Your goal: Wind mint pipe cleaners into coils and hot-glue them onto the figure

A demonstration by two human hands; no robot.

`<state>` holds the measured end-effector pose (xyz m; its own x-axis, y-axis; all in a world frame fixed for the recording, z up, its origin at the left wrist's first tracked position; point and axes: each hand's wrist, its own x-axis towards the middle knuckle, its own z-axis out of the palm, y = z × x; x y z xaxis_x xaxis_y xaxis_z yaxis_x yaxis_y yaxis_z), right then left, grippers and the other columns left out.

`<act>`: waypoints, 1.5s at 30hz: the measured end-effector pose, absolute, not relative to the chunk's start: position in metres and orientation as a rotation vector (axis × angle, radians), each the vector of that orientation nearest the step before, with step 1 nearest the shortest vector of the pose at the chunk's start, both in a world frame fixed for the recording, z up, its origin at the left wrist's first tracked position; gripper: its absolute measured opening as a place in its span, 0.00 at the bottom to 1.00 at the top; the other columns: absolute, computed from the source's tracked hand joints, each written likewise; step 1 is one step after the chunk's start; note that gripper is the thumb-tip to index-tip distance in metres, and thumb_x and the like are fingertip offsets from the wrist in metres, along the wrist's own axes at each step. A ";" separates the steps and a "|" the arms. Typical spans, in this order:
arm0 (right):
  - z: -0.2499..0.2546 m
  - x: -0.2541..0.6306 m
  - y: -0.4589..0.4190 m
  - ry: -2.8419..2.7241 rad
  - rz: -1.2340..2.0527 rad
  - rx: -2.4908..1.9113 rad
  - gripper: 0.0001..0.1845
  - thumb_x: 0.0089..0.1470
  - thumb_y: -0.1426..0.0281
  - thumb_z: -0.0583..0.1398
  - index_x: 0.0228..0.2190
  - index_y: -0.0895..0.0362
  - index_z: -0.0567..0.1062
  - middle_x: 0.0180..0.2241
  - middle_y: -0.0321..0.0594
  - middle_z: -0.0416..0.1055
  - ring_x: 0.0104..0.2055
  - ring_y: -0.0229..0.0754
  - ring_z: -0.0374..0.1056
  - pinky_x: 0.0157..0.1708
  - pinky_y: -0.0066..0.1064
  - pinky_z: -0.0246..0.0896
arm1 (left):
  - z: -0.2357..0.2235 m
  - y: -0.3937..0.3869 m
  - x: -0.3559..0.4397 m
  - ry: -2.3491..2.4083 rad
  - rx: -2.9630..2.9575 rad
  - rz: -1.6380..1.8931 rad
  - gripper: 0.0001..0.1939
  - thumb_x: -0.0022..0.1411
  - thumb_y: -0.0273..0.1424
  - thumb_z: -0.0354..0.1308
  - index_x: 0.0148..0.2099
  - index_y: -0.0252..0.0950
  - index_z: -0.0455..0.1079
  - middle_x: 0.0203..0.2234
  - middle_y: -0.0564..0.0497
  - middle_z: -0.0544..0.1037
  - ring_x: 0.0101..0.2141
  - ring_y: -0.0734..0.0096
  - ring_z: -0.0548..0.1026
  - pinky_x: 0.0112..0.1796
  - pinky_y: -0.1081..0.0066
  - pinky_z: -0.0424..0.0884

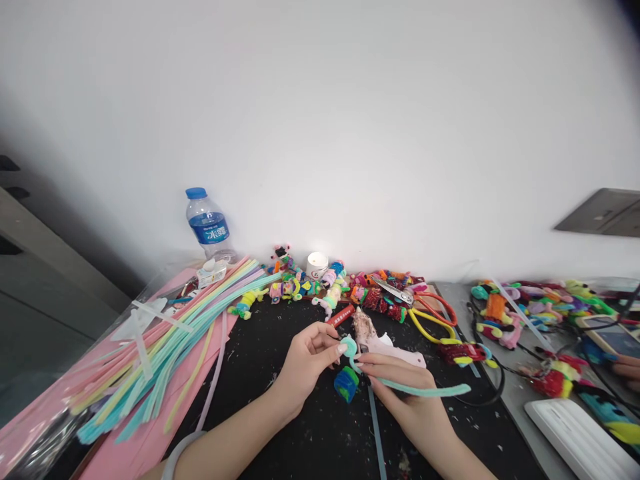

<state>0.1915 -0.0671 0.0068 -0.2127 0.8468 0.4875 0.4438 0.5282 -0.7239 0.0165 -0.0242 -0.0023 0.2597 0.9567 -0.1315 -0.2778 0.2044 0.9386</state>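
A mint-green pipe cleaner (425,389) runs between my two hands, its left end curled into a small flat coil. My left hand (313,360) pinches that coil at its edge between thumb and fingertips. Just to the right, my right hand (407,393) grips the strand, and the loose tail sticks out past its fingers. Below the coil a small blue-and-green fuzzy piece (347,385) lies on the black mat (310,443). Behind my right hand rests a pale pink glue gun (390,348) with a stained nozzle, partly covered by the fingers.
Bundled pastel pipe cleaners (170,347) lie at left on pink sheets, near a water bottle (207,227). Small fuzzy figures (293,287) line the wall beside scissors (435,317) with red and yellow handles. At right are more figures (540,307), a white box (580,437) and another person's hand (627,367).
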 end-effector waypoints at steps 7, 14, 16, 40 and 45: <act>0.006 0.191 -0.068 -1.766 0.552 -1.193 0.08 0.49 0.76 0.59 0.33 0.55 0.75 0.31 0.42 0.74 0.26 0.41 0.68 0.24 0.30 0.65 | -0.002 -0.025 0.017 0.873 0.954 1.060 0.11 0.48 0.31 0.65 0.32 0.34 0.67 0.24 0.54 0.73 0.26 0.74 0.70 0.29 0.74 0.67; 0.007 0.190 -0.067 -1.775 0.631 -1.328 0.04 0.52 0.72 0.57 0.27 0.56 0.72 0.23 0.37 0.70 0.25 0.40 0.64 0.24 0.28 0.59 | 0.002 -0.028 0.019 0.828 0.918 0.993 0.13 0.45 0.31 0.66 0.33 0.33 0.68 0.26 0.51 0.76 0.28 0.72 0.72 0.32 0.73 0.68; 0.006 0.191 -0.066 -1.793 0.643 -1.336 0.06 0.53 0.72 0.56 0.27 0.57 0.72 0.24 0.38 0.71 0.27 0.41 0.66 0.28 0.30 0.59 | 0.002 -0.029 0.019 0.806 0.947 0.976 0.12 0.46 0.30 0.66 0.33 0.34 0.68 0.27 0.51 0.76 0.30 0.72 0.73 0.32 0.73 0.68; 0.006 0.191 -0.065 -1.849 0.700 -1.365 0.08 0.54 0.72 0.54 0.26 0.57 0.72 0.24 0.39 0.70 0.27 0.42 0.66 0.28 0.31 0.59 | 0.000 -0.029 0.015 0.899 1.558 0.945 0.07 0.53 0.25 0.58 0.37 0.35 0.69 0.30 0.49 0.74 0.30 0.69 0.73 0.33 0.72 0.70; 0.006 0.191 -0.064 -1.866 0.704 -1.378 0.09 0.54 0.72 0.54 0.25 0.57 0.72 0.24 0.39 0.70 0.27 0.42 0.65 0.28 0.31 0.59 | -0.002 -0.030 0.015 0.895 1.539 0.924 0.07 0.52 0.26 0.59 0.37 0.35 0.69 0.29 0.50 0.75 0.30 0.68 0.73 0.33 0.71 0.70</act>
<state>0.1912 -0.0645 0.0063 -0.1870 0.9582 0.2167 0.5767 0.2857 -0.7654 0.0148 -0.0303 -0.0015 0.4149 0.9046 0.0978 0.0691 -0.1385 0.9879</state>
